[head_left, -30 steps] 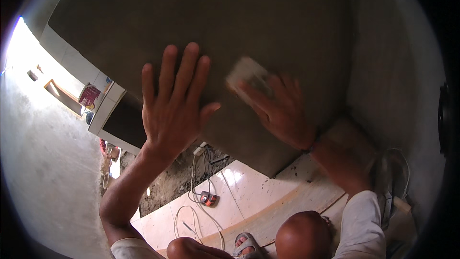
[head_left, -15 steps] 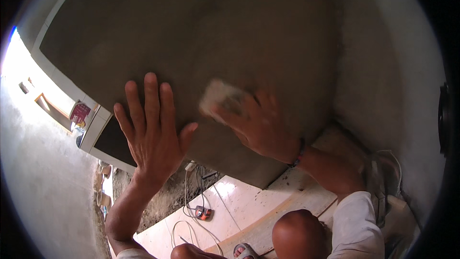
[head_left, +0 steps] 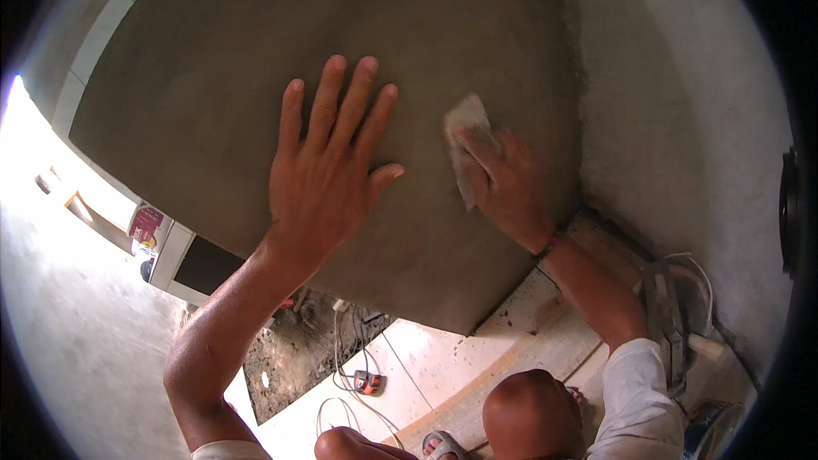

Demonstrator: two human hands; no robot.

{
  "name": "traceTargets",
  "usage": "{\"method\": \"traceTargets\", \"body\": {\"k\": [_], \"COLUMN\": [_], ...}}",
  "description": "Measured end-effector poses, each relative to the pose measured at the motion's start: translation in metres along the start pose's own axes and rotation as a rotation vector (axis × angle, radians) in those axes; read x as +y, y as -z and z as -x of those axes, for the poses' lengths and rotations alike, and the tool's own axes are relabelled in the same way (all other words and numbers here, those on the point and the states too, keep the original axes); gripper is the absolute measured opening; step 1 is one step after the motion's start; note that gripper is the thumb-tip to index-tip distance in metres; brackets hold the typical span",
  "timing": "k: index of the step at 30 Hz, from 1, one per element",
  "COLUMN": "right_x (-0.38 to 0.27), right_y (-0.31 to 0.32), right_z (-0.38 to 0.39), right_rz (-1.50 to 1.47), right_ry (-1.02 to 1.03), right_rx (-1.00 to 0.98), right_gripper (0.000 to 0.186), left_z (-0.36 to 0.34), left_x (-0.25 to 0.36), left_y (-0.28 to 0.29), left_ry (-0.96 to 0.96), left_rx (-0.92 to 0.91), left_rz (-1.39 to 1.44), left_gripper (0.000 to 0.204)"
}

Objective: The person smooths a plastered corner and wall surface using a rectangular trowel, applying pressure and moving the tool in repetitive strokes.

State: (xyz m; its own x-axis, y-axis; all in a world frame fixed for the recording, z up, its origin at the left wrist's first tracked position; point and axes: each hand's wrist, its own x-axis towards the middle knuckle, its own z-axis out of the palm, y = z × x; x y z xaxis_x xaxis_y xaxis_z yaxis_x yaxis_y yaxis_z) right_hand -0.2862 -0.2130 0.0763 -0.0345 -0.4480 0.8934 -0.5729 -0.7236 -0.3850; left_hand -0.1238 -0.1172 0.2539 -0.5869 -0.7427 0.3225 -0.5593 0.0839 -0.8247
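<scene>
Right hand point(head_left: 511, 183) gripping pale, smudged, oblong pad point(head_left: 468, 111); left hand point(head_left: 319, 183) spread, empty.

Pale tiled floor point(head_left: 426, 347); grey wall point(head_left: 81, 332) left; bright light point(head_left: 38, 136) upper left.

Open stretch of grey-brown surface point(head_left: 443, 8) across the frame's upper middle, slim passage between the left hand point(head_left: 319, 175) and the pale pad point(head_left: 470, 111) in the right hand point(head_left: 511, 183), grey wall point(head_left: 656, 94) closing off the right side, knee point(head_left: 530, 416) and orange-and-black device point(head_left: 368, 383) obstructing lower middle
</scene>
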Motion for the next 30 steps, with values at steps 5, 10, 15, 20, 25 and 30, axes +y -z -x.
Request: {"method": "traceTargets", "body": {"k": [5, 10, 15, 20, 25, 30], "right_x": [0.064, 0.064, 0.038, 0.077, 0.052, -0.017], "right_y": [0.009, 0.001, 0.009, 0.015, -0.003, 0.004], "right_z": [-0.072, -0.005, -0.040, -0.079, -0.003, -0.076], "right_rz": [-0.131, 0.017, -0.069, -0.249, 0.155, -0.060], "right_ry": [-0.161, -0.161, -0.099, -0.279, -0.025, 0.017], "right_rx": [0.172, -0.015, 0.047, 0.126, 0.066, 0.028], "right_gripper": [0.035, 0.031, 0.035, 0.040, 0.041, 0.040], "left_z": [-0.038, -0.044, -0.043, -0.040, -0.034, -0.021], "left_x": [0.010, 0.011, 0.007, 0.004, -0.006, -0.027], "left_y": [0.002, -0.004, -0.002, 0.000, 0.009, 0.012], "left_ry": [-0.053, -0.081, -0.087, -0.068, -0.021, 0.027], "left_rx": [0.084, 0.048, -0.016, -0.028, 0.000, -0.014], "left_rz": [0.063, 0.000, -0.061, -0.026, -0.053, -0.105], "left_gripper": [0.074, 0.074, 0.080, 0.081, 0.078, 0.078]}}
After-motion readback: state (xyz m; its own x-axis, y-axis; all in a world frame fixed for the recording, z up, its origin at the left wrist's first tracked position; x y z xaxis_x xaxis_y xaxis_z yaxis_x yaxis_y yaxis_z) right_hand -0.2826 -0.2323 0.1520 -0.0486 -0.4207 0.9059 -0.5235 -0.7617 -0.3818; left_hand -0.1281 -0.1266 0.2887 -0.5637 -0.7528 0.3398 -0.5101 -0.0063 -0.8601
